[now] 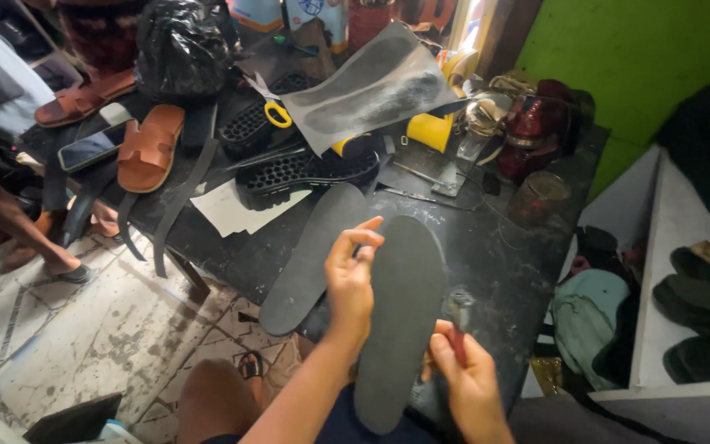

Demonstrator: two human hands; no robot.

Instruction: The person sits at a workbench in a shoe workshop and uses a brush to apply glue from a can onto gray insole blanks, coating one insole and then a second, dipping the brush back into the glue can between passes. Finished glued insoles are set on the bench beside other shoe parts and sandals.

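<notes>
My left hand (pixel 350 275) grips the left edge of a dark grey shoe insole (pixel 404 312), which is held upright above my lap, fingers pinched near its upper part. My right hand (pixel 468 374) is at the insole's lower right edge, closed round a small tool with a reddish handle and a metal tip (pixel 458 316). A second matching insole (pixel 310 251) lies flat on the black worktable (pixel 503 255), just left of the held one.
On the table are two black treaded outsoles (pixel 306 168), a brown sandal (pixel 151 148), a phone (pixel 92 146), yellow-handled scissors (pixel 278 113), a grey sheet (pixel 375 86), a yellow container (pixel 429 131) and red shoes (pixel 536 123). Another person's legs (pixel 18 226) stand at left. Shelves with shoes (pixel 700 296) are at right.
</notes>
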